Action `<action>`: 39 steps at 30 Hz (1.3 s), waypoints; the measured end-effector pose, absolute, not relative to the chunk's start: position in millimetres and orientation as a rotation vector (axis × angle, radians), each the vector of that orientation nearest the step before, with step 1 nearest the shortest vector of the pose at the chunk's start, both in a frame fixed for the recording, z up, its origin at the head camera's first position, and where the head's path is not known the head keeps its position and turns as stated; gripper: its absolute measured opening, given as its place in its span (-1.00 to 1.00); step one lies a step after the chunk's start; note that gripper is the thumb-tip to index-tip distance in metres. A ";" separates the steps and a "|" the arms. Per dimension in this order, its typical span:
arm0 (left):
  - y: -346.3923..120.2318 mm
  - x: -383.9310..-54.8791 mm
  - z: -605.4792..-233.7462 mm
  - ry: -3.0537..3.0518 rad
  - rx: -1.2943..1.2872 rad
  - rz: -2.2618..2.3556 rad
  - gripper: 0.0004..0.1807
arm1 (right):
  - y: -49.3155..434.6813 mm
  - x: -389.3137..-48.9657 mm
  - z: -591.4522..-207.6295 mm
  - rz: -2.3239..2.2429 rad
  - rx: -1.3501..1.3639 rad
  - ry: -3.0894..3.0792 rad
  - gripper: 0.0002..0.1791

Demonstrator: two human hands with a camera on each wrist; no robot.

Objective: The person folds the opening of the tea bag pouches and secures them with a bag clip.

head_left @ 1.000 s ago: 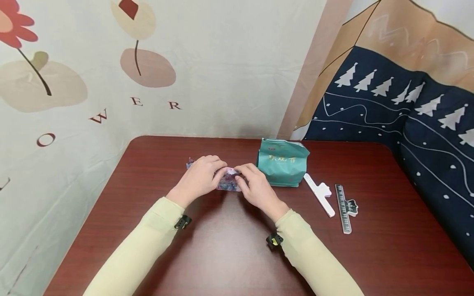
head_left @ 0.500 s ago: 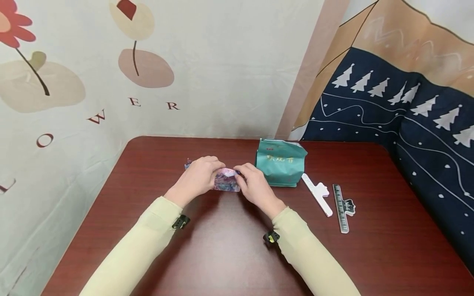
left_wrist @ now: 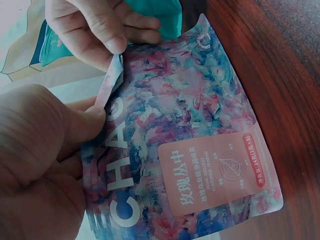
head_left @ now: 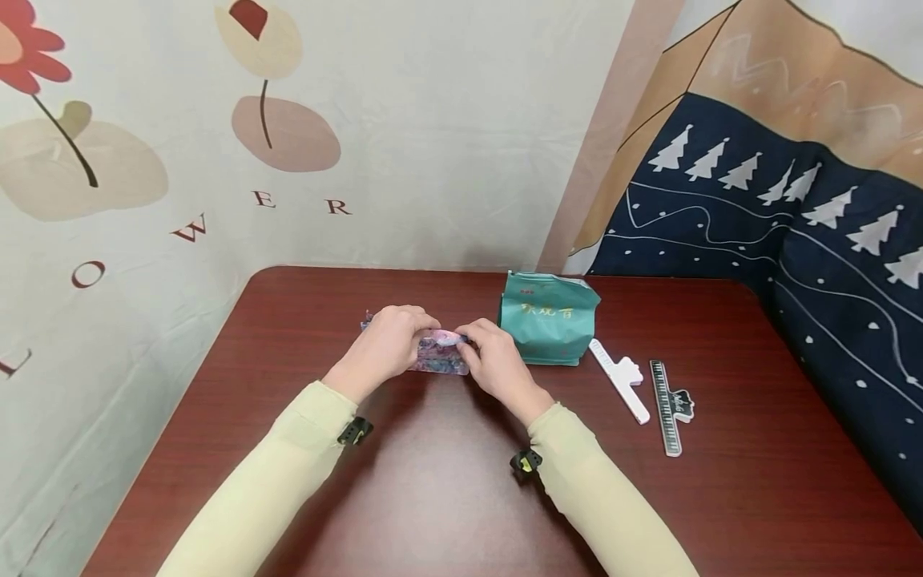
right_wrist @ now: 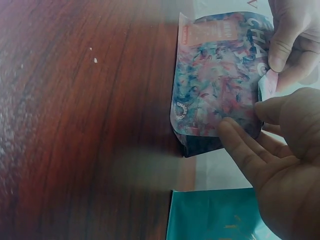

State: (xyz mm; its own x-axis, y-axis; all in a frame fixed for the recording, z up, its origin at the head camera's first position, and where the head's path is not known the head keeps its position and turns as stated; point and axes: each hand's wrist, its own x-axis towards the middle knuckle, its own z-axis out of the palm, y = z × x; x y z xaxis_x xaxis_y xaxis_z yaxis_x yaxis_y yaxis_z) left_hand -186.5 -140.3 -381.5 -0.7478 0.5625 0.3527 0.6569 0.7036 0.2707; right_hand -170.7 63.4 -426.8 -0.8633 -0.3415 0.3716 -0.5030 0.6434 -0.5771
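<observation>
A tea pouch (head_left: 441, 362) with a pink and blue painted pattern stands on the table, between both hands. Large white letters and a pink label mark its front (left_wrist: 175, 110). Its top edge is partly folded over into a pale strip. My left hand (head_left: 385, 344) pinches that folded edge at the left, thumb in front. On the right, my right hand (head_left: 500, 365) pinches the same edge between thumb and fingers, as the right wrist view also shows. The left hand hides much of the pouch's left part in the head view.
Just right of the pouch stands a teal bag (head_left: 548, 320) with gold writing. Farther right lie a white bag clip (head_left: 622, 381) and a black-and-white clip (head_left: 671, 409) with a ruler-like bar. A patterned cloth wall (head_left: 433, 160) borders the table's back.
The left thumb has slid left along the pouch's top, uncovering more of its front. The pale folded strip shows wider between the hands. The right hand stays at its end.
</observation>
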 end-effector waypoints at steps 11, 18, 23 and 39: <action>-140.6 -190.0 -380.3 -2.645 -0.972 -0.597 -0.77 | 62.5 -171.4 -427.8 1.042 0.680 -2.598 -0.84; -139.2 -189.7 -379.5 -2.702 -0.864 -0.645 -0.73 | 61.1 -171.4 -427.5 1.054 0.666 -2.605 -0.83; -138.1 -188.4 -379.1 -2.714 -0.820 -0.641 -0.73 | 60.6 -171.7 -428.3 1.028 0.664 -2.601 -0.85; -141.0 -188.2 -381.0 -2.719 -0.879 -0.675 -0.67 | 58.7 -173.5 -430.6 0.969 0.690 -2.540 -0.95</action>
State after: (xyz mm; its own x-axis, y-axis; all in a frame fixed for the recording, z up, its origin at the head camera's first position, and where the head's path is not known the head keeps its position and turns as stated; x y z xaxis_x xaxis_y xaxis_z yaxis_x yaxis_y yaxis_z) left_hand -188.2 -141.0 -381.0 -0.8018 0.5016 0.3248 0.5953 0.7182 0.3604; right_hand -173.5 58.7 -430.6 -0.8264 -0.3187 0.4641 -0.5469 0.6504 -0.5271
